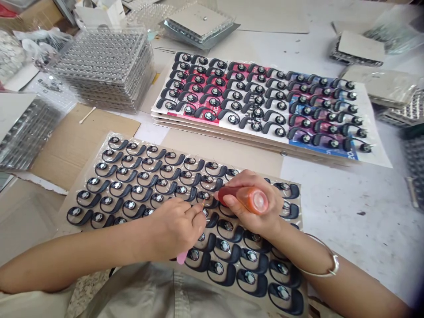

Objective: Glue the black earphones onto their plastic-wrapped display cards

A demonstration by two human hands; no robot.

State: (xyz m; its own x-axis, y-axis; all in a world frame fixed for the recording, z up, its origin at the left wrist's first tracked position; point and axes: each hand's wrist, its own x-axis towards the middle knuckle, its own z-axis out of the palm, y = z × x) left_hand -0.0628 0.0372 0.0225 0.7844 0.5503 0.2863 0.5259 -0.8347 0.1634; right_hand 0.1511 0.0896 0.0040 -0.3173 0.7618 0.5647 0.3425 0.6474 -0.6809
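My right hand [251, 205] grips an orange bottle [247, 198], its red end at an ear-hook piece [203, 195] mid-sheet on the near card [62, 223]. My left hand [177, 227] pinches a pink stick [182, 257] beside that piece. I'd brace both wrists and touch that piece alone.

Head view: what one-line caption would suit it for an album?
Right hand holds an orange squeeze bottle while left hand points a thin pink-handled stick at black ear-hook earpieces rowed on cardboard.

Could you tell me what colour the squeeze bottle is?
The squeeze bottle is orange; head view.
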